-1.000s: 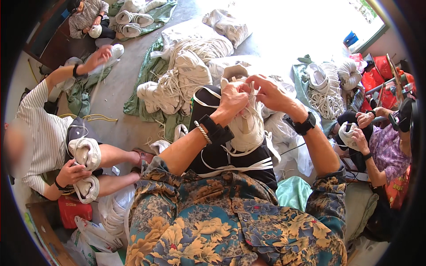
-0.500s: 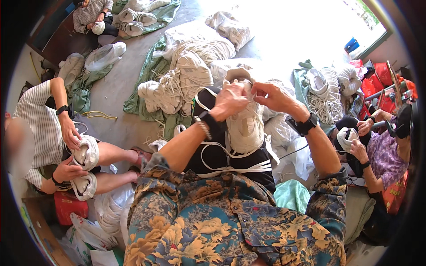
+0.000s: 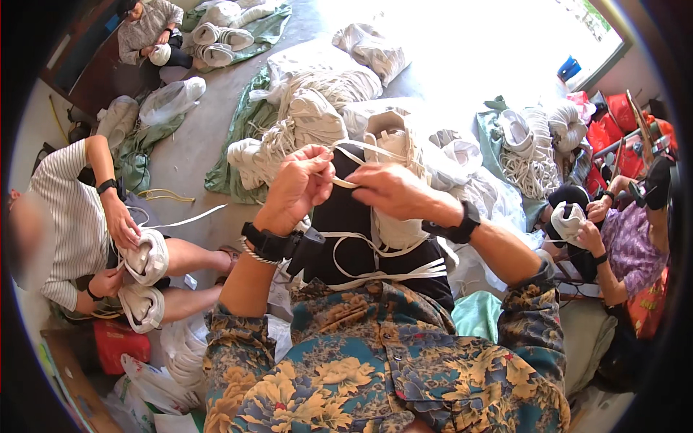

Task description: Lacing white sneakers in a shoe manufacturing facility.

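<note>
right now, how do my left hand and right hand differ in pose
The left hand is left of the white shoe; the right hand is over it. In the picture, the left hand slants up and rightward, the right hand mostly leftward. Both hold a white lace and have a black band at the wrist.

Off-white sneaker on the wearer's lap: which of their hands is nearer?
Right. The right hand is over the sneaker, covering its middle in this view; the left hand is off to the sneaker's left.
</note>
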### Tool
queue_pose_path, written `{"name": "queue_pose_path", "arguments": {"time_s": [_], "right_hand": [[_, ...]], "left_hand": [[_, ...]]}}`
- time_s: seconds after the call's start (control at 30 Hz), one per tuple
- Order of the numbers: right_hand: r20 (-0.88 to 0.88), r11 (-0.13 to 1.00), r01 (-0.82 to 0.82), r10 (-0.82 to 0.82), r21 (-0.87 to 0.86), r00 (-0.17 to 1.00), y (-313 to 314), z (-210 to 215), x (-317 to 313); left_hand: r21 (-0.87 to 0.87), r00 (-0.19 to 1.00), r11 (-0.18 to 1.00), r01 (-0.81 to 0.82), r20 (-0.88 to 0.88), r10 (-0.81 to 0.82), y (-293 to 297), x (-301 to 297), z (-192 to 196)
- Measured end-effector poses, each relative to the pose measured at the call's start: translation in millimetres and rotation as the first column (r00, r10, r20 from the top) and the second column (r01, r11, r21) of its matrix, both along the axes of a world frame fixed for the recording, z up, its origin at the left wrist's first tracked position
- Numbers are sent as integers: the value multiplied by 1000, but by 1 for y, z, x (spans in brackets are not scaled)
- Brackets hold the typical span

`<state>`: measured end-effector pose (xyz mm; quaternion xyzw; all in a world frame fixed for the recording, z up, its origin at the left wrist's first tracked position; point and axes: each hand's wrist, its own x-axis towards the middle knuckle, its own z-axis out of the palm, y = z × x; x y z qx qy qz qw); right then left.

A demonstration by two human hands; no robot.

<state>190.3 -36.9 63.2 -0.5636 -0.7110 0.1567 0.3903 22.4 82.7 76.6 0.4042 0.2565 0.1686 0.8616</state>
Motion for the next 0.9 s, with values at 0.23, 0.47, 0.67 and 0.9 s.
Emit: {"name": "queue_pose_path", "arguments": {"time_s": [0.23,0.47,0.67,0.9], "right_hand": [[-435,979,137,-190,-151,880,10,23,48],[-416,957,13,-139,-291,898,1,28,45],[-158,963,167,-202,-211,967,-7,18,68],[-49,877,405,-430,-257,901,-6,10,77]], "left_hand": [[200,993,977,73,-110,-51,-17,25,-1],[531,990,842,95,-142,-23,-32,54,5],[732,990,681,4,-101,103,-24,72,-31],[949,878,174,261,-309,365,-31,84,-39]]}}
